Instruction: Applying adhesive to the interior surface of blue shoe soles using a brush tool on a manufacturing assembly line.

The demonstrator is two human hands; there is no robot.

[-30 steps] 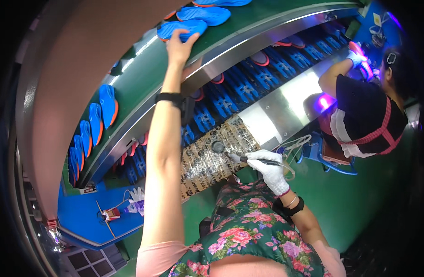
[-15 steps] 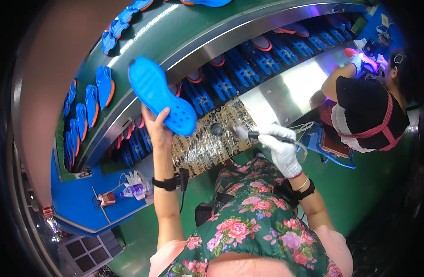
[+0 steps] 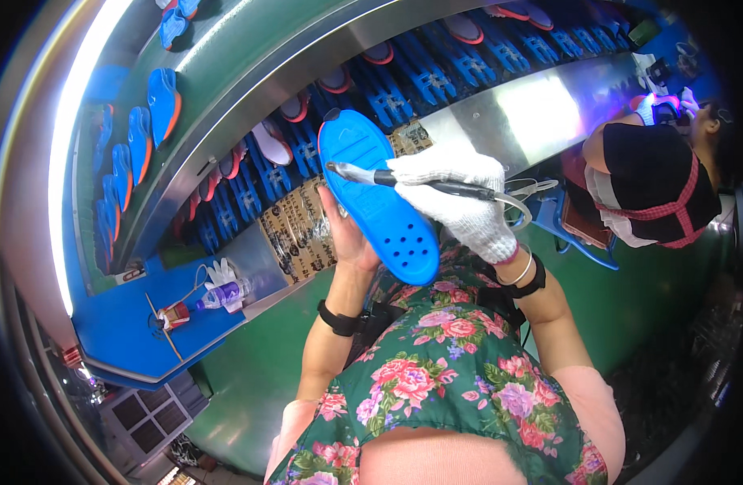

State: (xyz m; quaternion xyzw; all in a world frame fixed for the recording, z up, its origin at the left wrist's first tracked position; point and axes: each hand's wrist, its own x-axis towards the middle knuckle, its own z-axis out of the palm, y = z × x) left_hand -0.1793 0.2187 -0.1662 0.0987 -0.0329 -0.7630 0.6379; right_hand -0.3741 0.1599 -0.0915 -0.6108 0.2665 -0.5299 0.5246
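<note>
A blue shoe sole (image 3: 392, 226), with a row of ridges and a cluster of small holes at its heel end, is held tilted before me. Bare, my left hand (image 3: 349, 238) supports it from below and along its left edge, most of the fingers hidden behind it. White-gloved, my right hand (image 3: 462, 198) grips the black handle of a brush (image 3: 357, 172). A thin clear tube (image 3: 519, 212) runs from the handle's rear end. The brush tip lies over the ridged part of the sole and appears to touch it.
Blue soles (image 3: 141, 139) line the green conveyor belt (image 3: 226, 77) at left. Below it, blue racks (image 3: 388, 103) hold shoe parts. A blue side table (image 3: 117, 323) carries a purple-labelled bottle (image 3: 219, 297) and a white glove. At right, a co-worker (image 3: 654, 178) sits handling a lit shoe piece.
The sole has come nearer and to the right in my left hand. My right hand has brought the brush from beside the sole onto its surface. The view has shifted slightly.
</note>
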